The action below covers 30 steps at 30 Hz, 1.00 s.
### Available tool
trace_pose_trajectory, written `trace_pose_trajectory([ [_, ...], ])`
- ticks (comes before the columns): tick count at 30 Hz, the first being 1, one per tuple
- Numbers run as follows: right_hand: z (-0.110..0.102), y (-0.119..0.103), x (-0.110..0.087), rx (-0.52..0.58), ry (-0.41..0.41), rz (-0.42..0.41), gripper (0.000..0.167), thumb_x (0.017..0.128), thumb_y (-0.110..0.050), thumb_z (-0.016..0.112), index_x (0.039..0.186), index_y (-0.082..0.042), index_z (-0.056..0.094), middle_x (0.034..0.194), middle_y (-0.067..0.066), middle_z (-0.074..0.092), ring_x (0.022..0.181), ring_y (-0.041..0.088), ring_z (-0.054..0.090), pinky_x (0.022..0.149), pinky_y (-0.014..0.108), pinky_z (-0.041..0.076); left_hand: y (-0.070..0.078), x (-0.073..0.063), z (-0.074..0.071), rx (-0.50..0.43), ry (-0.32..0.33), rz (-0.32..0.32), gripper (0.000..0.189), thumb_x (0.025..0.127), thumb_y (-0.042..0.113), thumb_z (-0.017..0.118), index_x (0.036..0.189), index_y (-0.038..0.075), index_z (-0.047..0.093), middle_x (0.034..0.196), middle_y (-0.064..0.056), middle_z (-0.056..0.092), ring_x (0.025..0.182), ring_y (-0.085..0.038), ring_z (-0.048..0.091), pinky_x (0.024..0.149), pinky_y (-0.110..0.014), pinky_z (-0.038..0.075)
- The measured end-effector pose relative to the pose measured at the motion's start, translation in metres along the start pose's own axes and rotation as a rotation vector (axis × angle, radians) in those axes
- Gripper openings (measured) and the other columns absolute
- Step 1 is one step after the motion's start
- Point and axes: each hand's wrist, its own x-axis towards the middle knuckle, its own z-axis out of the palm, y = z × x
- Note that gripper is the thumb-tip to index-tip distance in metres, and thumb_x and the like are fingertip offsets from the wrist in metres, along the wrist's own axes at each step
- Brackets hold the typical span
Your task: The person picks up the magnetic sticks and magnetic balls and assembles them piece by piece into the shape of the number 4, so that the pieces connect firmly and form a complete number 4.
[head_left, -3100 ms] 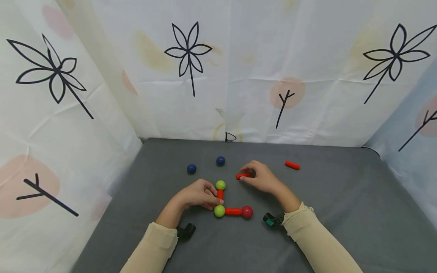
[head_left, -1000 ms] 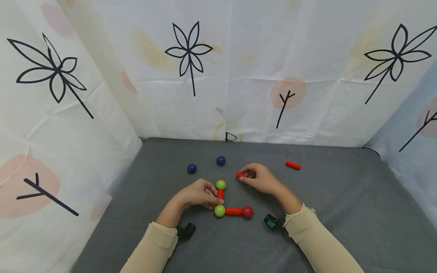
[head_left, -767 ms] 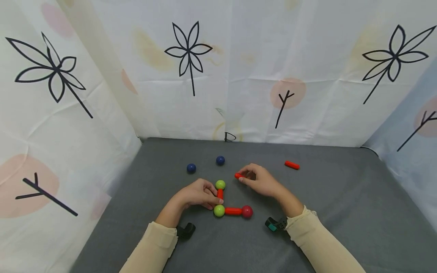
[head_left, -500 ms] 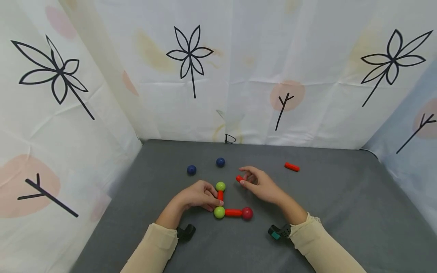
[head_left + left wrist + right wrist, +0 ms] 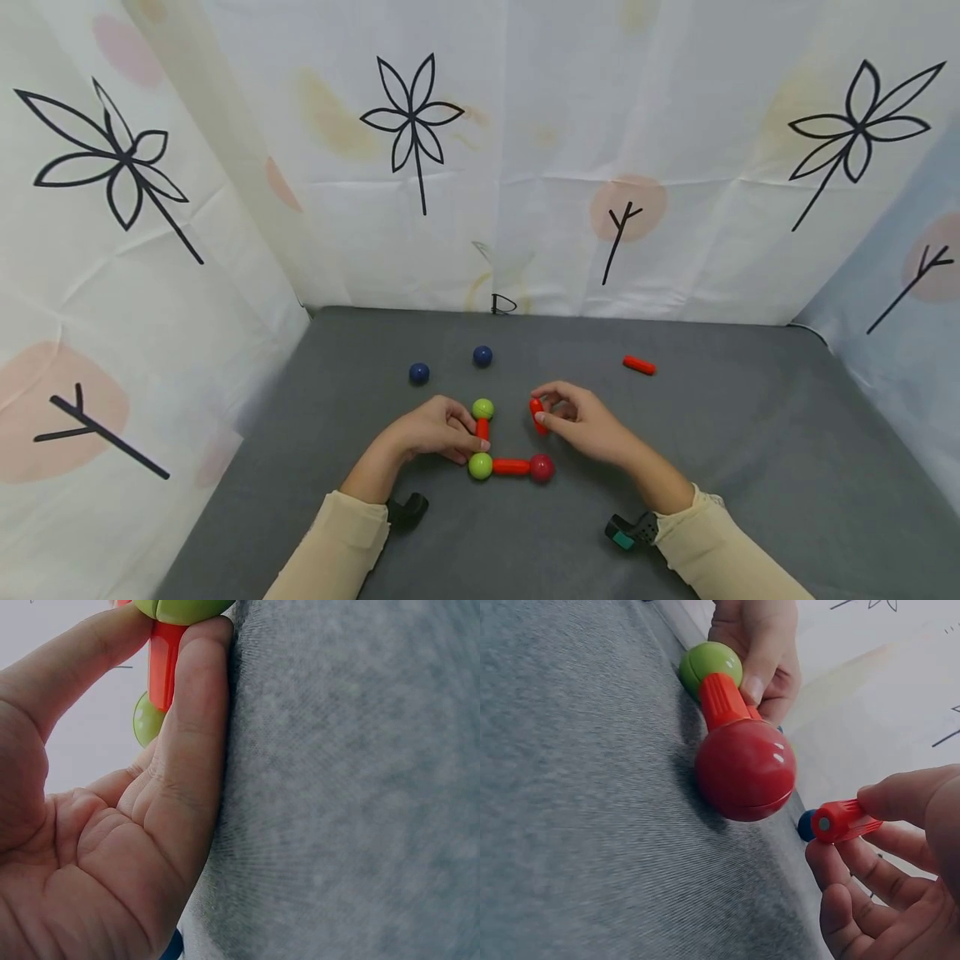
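An L-shaped build of magnetic rods and balls lies on the grey cloth: a near green ball (image 5: 481, 466), a far green ball (image 5: 483, 408), a red ball (image 5: 542, 468) and two red rods, one (image 5: 512, 467) between the near green and red balls. My left hand (image 5: 437, 429) pinches the build at its near green corner, partly hiding the other rod (image 5: 163, 667). To the right of the build, my right hand (image 5: 587, 421) holds a loose red magnetic rod (image 5: 840, 821) between thumb and fingers, apart from the balls. A grey disc shows in that rod's end.
Two blue balls, one at left (image 5: 419, 373) and one farther back (image 5: 482, 356), lie beyond the build. Another red rod (image 5: 639, 365) rests at the back right. White patterned cloth walls (image 5: 555, 242) stand behind and beside the grey cloth surface (image 5: 720, 400).
My right hand has come nearer and slightly right, turning its red rod from sideways to roughly front-to-back. The left hand and the L-shaped build stay put.
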Motion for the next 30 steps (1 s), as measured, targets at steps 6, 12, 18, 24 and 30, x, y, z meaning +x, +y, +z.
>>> trace_pose_trajectory([
  [6, 0.001, 0.004, -0.006, 0.051, 0.003, 0.019, 0.03, 0.105, -0.014, 0.069, 0.132, -0.002, 0.064, 0.108, 0.015, 0.065, 0.075, 0.027, 0.066, 0.062, 0.026, 0.052, 0.003, -0.001, 0.0, -0.005, -0.001, -0.003, 0.027, 0.087, 0.016, 0.089, 0.099, 0.001, 0.071, 0.084, -0.006, 0.079, 0.07, -0.015, 0.073, 0.073, -0.035, 0.067],
  [12, 0.004, 0.006, -0.01, 0.098, 0.001, 0.058, 0.031, 0.104, -0.014, 0.069, 0.131, 0.0, 0.064, 0.106, 0.016, 0.066, 0.085, 0.027, 0.073, 0.067, 0.032, 0.06, 0.003, -0.002, 0.0, 0.0, 0.0, -0.007, 0.028, 0.087, 0.017, 0.088, 0.101, 0.0, 0.071, 0.085, -0.007, 0.079, 0.071, -0.015, 0.073, 0.073, -0.035, 0.067],
  [18, 0.004, 0.009, -0.014, 0.104, 0.017, 0.097, 0.03, 0.103, -0.015, 0.07, 0.13, 0.0, 0.066, 0.104, 0.015, 0.068, 0.084, 0.024, 0.073, 0.067, 0.033, 0.06, 0.002, -0.001, 0.0, 0.002, -0.009, -0.002, 0.028, 0.087, 0.017, 0.089, 0.101, 0.0, 0.071, 0.085, -0.006, 0.079, 0.071, -0.015, 0.073, 0.073, -0.035, 0.067],
  [24, 0.005, 0.009, -0.018, 0.113, 0.016, 0.119, 0.031, 0.103, -0.016, 0.071, 0.129, 0.0, 0.066, 0.103, 0.015, 0.068, 0.082, 0.024, 0.071, 0.067, 0.032, 0.059, 0.001, 0.0, -0.001, -0.001, -0.009, 0.001, 0.028, 0.087, 0.018, 0.089, 0.1, 0.0, 0.071, 0.085, -0.006, 0.079, 0.071, -0.015, 0.073, 0.072, -0.035, 0.067],
  [30, 0.007, 0.009, -0.02, 0.138, 0.014, 0.132, 0.033, 0.103, -0.017, 0.072, 0.13, 0.0, 0.066, 0.104, 0.015, 0.068, 0.082, 0.025, 0.069, 0.07, 0.032, 0.061, 0.0, 0.001, 0.0, 0.001, -0.006, -0.002, 0.029, 0.087, 0.018, 0.089, 0.1, 0.0, 0.071, 0.084, -0.006, 0.079, 0.071, -0.015, 0.073, 0.073, -0.035, 0.067],
])
